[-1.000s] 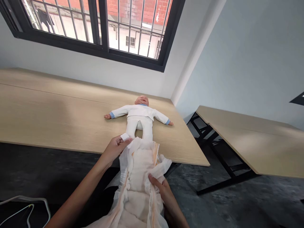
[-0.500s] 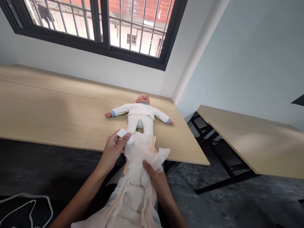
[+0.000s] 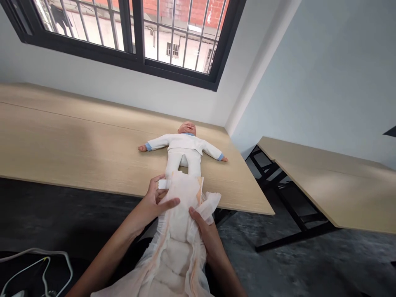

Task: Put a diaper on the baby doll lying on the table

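An unfolded white diaper [image 3: 177,251] with orange-tinted edges stretches from the bottom of the view up to the table's front edge, its upper end covering the doll's lower legs. My left hand [image 3: 157,202] holds its left side, thumb on top, beside a white tab [image 3: 163,184] that sticks out to the left. My right hand [image 3: 206,231] grips the right side with the thumb on top, next to a bunched side flap [image 3: 210,206]. The doll [image 3: 185,144], in white clothes with blue cuffs, lies face up with arms spread.
The doll lies on a long wooden table [image 3: 77,144] against the wall, under a barred window [image 3: 136,37]. A second table [image 3: 334,181] with black legs stands at the right. White cables [image 3: 46,258] lie at the lower left.
My left hand has moved down and its thumb now lies on the diaper. The tab, pinched earlier, now lies flat pointing left, and the diaper's upper part is smoother.
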Motion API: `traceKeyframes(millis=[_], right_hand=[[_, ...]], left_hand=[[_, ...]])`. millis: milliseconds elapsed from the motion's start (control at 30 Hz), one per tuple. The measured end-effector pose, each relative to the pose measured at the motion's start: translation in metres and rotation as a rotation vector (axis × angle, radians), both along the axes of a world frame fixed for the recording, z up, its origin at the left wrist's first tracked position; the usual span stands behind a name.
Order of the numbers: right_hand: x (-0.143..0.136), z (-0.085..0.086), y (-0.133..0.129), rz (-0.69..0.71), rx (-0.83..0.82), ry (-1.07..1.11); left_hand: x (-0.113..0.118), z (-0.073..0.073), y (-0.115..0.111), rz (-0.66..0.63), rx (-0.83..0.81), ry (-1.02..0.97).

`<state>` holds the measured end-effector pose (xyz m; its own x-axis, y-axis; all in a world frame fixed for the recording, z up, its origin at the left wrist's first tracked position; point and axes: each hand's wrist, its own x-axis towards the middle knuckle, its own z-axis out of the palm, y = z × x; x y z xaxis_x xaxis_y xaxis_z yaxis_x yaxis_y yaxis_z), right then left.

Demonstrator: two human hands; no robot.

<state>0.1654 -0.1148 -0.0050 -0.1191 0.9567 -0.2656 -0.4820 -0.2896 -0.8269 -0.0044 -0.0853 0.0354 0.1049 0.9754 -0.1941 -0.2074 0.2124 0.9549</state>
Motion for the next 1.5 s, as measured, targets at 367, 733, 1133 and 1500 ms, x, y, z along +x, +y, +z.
traceKeyframes(millis=[367, 733, 1133, 1500], right_hand=[[-0.004, -0.009, -0.010, 0.106, 0.070, -0.066], [-0.008, -0.027, -0.007, -0.095, -0.063, -0.186], [-0.007, -0.018, -0.008, -0.073, -0.063, -0.117], [-0.006, -0.018, -0.011, -0.075, -0.113, -0.151]], left_hand=[[0.001, -0.008, 0.004, 0.129, 0.217, 0.209], [-0.014, -0.012, 0.007, 0.230, 0.421, 0.547], [-0.020, -0.021, 0.003, -0.084, 0.475, 0.594], [-0.024, -0.036, 0.009, 0.147, 0.417, 0.609]])
